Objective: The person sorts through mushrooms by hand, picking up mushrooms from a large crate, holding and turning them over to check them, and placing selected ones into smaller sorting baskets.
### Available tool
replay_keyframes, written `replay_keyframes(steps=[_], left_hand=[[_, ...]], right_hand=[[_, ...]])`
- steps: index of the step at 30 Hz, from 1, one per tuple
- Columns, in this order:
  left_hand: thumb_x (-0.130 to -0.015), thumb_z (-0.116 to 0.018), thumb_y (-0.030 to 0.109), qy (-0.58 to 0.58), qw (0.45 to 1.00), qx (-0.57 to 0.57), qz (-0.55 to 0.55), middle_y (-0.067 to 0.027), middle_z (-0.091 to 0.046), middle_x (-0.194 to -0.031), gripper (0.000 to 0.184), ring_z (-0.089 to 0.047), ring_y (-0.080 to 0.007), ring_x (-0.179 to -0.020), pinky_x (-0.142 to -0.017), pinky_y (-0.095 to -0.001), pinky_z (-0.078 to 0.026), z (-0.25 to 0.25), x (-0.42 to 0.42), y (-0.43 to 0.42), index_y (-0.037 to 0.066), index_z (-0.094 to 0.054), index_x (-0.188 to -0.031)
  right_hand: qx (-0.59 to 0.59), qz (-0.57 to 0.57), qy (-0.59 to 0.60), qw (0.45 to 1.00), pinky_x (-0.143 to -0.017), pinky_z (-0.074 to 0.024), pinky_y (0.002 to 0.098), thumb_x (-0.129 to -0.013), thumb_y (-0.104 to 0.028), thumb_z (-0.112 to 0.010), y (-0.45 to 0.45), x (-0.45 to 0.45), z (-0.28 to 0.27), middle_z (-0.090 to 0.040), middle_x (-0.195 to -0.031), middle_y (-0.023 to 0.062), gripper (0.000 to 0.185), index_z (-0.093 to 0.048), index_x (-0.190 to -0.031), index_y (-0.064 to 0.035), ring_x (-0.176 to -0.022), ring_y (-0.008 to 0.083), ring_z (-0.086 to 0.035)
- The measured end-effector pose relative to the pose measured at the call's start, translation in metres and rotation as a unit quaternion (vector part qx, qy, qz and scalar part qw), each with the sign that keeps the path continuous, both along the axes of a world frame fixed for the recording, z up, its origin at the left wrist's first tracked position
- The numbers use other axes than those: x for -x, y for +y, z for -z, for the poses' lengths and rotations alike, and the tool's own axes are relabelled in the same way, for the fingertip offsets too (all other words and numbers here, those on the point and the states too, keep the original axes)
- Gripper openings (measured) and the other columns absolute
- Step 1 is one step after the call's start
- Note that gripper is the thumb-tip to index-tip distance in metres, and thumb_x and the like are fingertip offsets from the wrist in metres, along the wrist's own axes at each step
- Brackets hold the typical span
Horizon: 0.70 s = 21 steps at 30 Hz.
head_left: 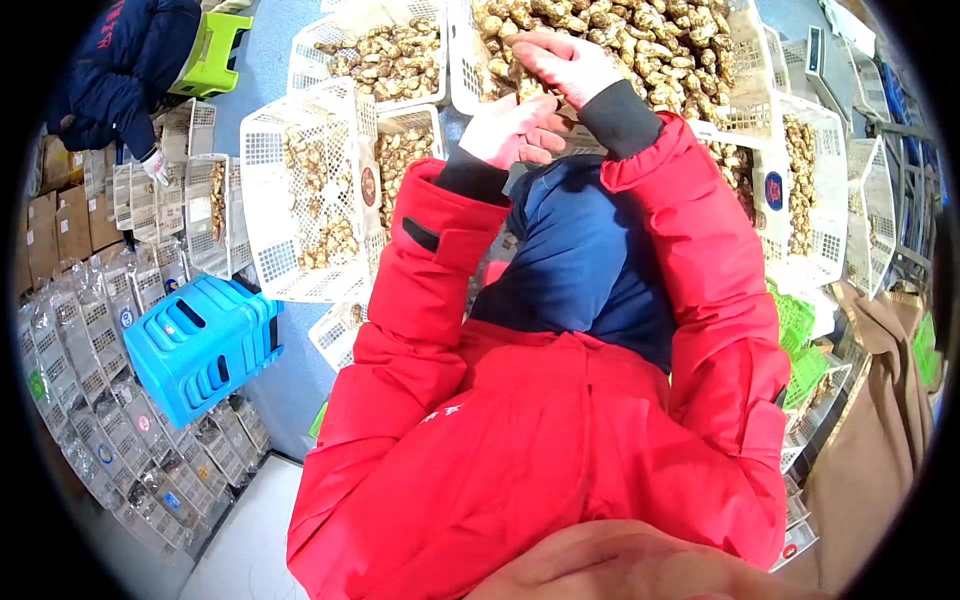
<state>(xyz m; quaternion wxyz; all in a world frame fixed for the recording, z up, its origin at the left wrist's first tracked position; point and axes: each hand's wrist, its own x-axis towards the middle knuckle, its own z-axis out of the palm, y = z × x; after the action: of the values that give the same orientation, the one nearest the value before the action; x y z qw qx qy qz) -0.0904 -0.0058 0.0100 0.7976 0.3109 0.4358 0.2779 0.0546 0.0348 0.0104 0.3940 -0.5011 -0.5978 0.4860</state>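
Observation:
Large numbers of brown-and-white mushrooms fill the white plastic crate in front of me. Over its near left corner my two gloved hands are close together. My right hand bends its fingers down around a mushroom, partly hidden by the glove. Just below and to the left, my left hand is turned palm up with its fingers curled in. Whatever lies inside that hand is hard to make out.
More mushrooms lie in a white crate at left and another crate at right. A blue stool stands on the floor at left. Stacked crates line the far left, near a person in dark clothes and a green stool.

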Motion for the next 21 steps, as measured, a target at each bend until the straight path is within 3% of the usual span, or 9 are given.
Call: replay_keyframes(steps=[2,4,5,6,9,12,16,19,21], left_hand=[[-0.087,-0.049,0.030,-0.080,0.996,0.042,-0.007,-0.0153,-0.059,-0.089,0.034,-0.061,-0.0190,-0.067,-0.052,-0.0267,-0.051,0.012,0.002,0.003,0.000,-0.050,-0.101],[-0.086,-0.050,0.032,-0.103,0.994,0.025,-0.002,-0.0152,-0.059,-0.088,0.036,-0.061,-0.0195,-0.066,-0.051,-0.0270,-0.051,0.016,0.005,0.003,0.000,-0.050,-0.101],[-0.086,-0.050,0.033,-0.115,0.993,0.017,0.001,-0.0152,-0.059,-0.087,0.037,-0.061,-0.0198,-0.065,-0.050,-0.0271,-0.051,0.016,0.007,0.003,0.000,-0.049,-0.101],[-0.086,-0.049,0.034,-0.116,0.992,0.038,0.024,-0.0161,-0.060,-0.085,0.038,-0.060,-0.0208,-0.064,-0.050,-0.0275,-0.050,0.016,0.011,0.006,0.000,-0.049,-0.101],[-0.086,-0.047,0.036,-0.100,0.994,0.035,0.026,-0.0165,-0.060,-0.083,0.038,-0.059,-0.0199,-0.062,-0.049,-0.0273,-0.049,0.012,0.014,0.006,0.000,-0.050,-0.099],[-0.083,-0.049,0.041,-0.091,0.995,0.018,0.030,-0.0163,-0.060,-0.082,0.042,-0.057,-0.0188,-0.060,-0.049,-0.0271,-0.046,0.013,0.015,0.006,0.000,-0.051,-0.097],[-0.084,-0.047,0.042,-0.110,0.993,0.023,0.031,-0.0159,-0.060,-0.081,0.044,-0.056,-0.0182,-0.059,-0.048,-0.0269,-0.046,0.007,0.016,0.005,0.000,-0.051,-0.096],[-0.086,-0.045,0.038,-0.148,0.987,0.026,0.048,-0.0163,-0.060,-0.082,0.042,-0.056,-0.0192,-0.061,-0.050,-0.0271,-0.046,0.009,0.018,0.007,-0.001,-0.050,-0.100],[-0.089,-0.042,0.030,-0.213,0.973,0.060,0.061,-0.0181,-0.059,-0.086,0.037,-0.057,-0.0219,-0.063,-0.051,-0.0277,-0.048,0.010,0.019,0.008,-0.003,-0.047,-0.105]], right_hand=[[0.000,-0.011,0.066,0.998,-0.058,-0.0431,0.0232,-0.080,-0.031,-0.056,-0.001,0.006,-0.001,-0.060,-0.080,0.0015,0.033,-0.059,-0.104,-0.0076,-0.067,0.0091,-0.052],[0.022,-0.010,0.007,1.000,-0.059,-0.0440,0.0237,-0.080,-0.029,-0.055,-0.001,0.000,-0.002,-0.060,-0.079,0.0012,0.032,-0.059,-0.104,-0.0080,-0.068,0.0098,-0.053],[0.046,-0.017,0.017,0.999,-0.072,-0.0425,0.0206,-0.085,-0.026,-0.051,-0.002,-0.003,-0.007,-0.060,-0.092,0.0009,0.032,-0.056,-0.111,-0.0067,-0.083,0.0078,-0.054],[0.045,0.002,-0.006,0.999,-0.069,-0.0422,0.0199,-0.085,-0.026,-0.052,-0.001,-0.008,-0.005,-0.059,-0.087,-0.0006,0.032,-0.056,-0.111,-0.0075,-0.080,0.0061,-0.053],[0.090,0.011,0.205,0.975,-0.070,-0.0441,0.0217,-0.085,-0.029,-0.052,0.003,-0.012,0.001,-0.059,-0.087,-0.0008,0.034,-0.056,-0.111,-0.0079,-0.079,0.0074,-0.054],[0.108,-0.019,0.197,0.974,-0.073,-0.0450,0.0230,-0.085,-0.031,-0.051,0.005,-0.015,-0.005,-0.059,-0.091,0.0002,0.035,-0.055,-0.112,-0.0076,-0.084,0.0091,-0.055],[0.101,0.030,0.255,0.961,-0.052,-0.0355,0.0174,-0.088,-0.029,-0.048,0.002,-0.007,-0.003,-0.053,-0.070,-0.0050,0.030,-0.059,-0.106,-0.0080,-0.061,0.0033,-0.046],[0.089,-0.095,0.187,0.974,-0.076,-0.0431,0.0220,-0.086,-0.038,-0.049,0.005,-0.022,0.004,-0.058,-0.098,0.0008,0.041,-0.054,-0.113,-0.0070,-0.090,0.0084,-0.053],[0.106,-0.114,0.125,0.980,-0.078,-0.0414,0.0219,-0.086,-0.038,-0.048,-0.004,-0.018,-0.011,-0.058,-0.098,0.0005,0.041,-0.054,-0.113,-0.0064,-0.092,0.0083,-0.052]])
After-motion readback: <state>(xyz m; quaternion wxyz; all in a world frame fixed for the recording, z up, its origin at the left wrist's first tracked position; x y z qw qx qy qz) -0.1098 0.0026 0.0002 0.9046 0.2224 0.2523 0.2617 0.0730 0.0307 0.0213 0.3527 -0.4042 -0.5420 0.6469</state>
